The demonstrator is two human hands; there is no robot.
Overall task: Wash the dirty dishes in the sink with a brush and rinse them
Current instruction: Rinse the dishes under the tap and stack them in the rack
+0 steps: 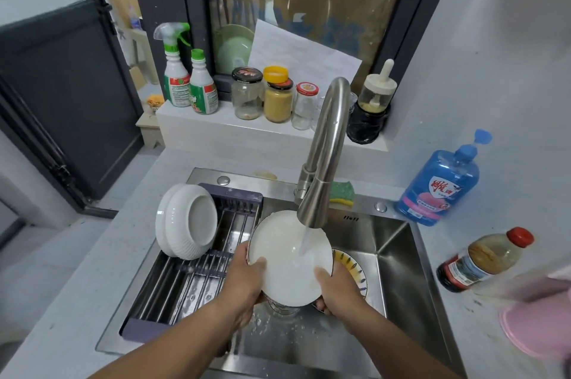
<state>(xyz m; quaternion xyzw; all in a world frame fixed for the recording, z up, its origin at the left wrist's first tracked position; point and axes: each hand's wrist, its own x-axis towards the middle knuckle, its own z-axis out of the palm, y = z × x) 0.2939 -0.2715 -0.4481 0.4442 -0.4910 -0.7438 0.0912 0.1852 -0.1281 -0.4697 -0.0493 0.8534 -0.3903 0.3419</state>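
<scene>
The head camera shows a white bowl held over the sink, tipped up under the faucet so the running stream lands inside, probably to flush it out. The left hand grasps the bowl's left rim, thumb inside, and the right hand grasps the right rim likewise, likely steadying it against the flow. A patterned plate lies beneath, seemingly awaiting its turn. White dishes lean on edge in the drying rack, presumably to drain. No brush shows

Centre frame: white bowl under running tap, gripped by left hand and right hand; upper left, rack holding bowls.
</scene>
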